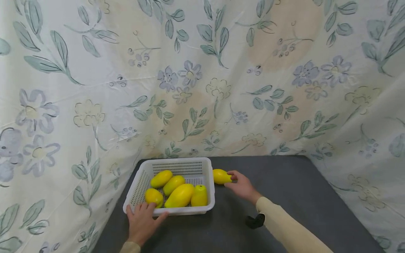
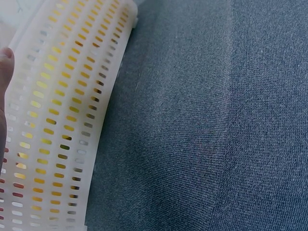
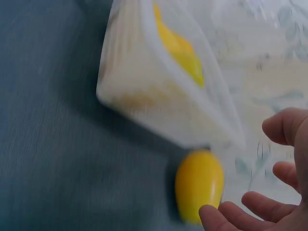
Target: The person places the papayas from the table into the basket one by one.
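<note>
A white slotted plastic basket (image 1: 209,182) holds several yellow mangoes (image 1: 181,196). My left hand (image 1: 142,221) rests on its near rim at the left corner, fingers spread over the edge and thumb lying along the front. In the left wrist view, only a thumb (image 2: 6,72) shows beside the basket wall (image 2: 72,115). Another yellow mango (image 1: 221,176) lies on the table just right of the basket. My right hand (image 1: 242,186) reaches to its right end. In the right wrist view, the fingers are parted, and one fingertip (image 3: 208,211) overlaps the mango (image 3: 199,180).
The dark grey cloth-covered table (image 1: 284,196) extends to the right and in front of the basket. A floral curtain (image 1: 202,88) hangs behind and along both sides. A black band (image 1: 255,221) sits at my right wrist.
</note>
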`<action>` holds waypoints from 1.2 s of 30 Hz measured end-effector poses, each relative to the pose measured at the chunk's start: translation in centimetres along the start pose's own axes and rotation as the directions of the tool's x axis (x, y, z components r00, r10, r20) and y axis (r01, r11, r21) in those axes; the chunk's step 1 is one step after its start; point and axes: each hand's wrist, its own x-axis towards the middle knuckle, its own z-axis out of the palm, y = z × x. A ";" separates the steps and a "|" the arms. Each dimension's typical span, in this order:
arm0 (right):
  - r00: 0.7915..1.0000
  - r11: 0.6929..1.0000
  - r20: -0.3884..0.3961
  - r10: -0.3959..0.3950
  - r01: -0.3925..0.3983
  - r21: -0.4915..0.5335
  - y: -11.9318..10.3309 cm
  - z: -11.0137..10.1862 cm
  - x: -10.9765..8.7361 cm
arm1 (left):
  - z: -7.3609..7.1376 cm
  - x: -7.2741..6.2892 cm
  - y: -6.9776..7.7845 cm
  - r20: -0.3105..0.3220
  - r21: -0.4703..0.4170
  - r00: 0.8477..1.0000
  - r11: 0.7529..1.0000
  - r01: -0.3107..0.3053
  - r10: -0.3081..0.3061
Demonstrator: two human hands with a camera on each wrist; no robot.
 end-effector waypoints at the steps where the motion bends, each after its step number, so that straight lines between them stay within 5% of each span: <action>1: 1.000 1.000 -0.012 -0.006 0.006 -0.011 0.6 -0.6 -0.1 | 0.1 0.0 0.0 -0.005 -0.001 1.000 1.000 -0.002 0.002; 9: 0.996 0.995 -0.075 0.053 -0.058 -0.080 5.0 -5.5 -1.0 | 0.3 0.2 -0.3 0.006 -0.006 1.000 1.000 -0.014 0.014; 15: 0.988 0.991 -0.096 0.118 -0.123 -0.054 7.8 -7.6 -1.8 | 0.4 0.1 -0.5 -0.046 -0.015 0.998 0.999 -0.036 0.035; 21: 0.983 0.986 -0.112 0.145 -0.153 -0.072 9.2 -8.4 -2.2 | 0.7 0.0 -0.6 -0.070 -0.038 0.996 0.998 -0.052 0.049; 36: 0.984 0.985 -0.104 0.143 -0.151 -0.078 8.7 -7.9 -2.1 | 1.0 0.3 -1.0 -0.083 -0.035 0.994 0.997 -0.067 0.064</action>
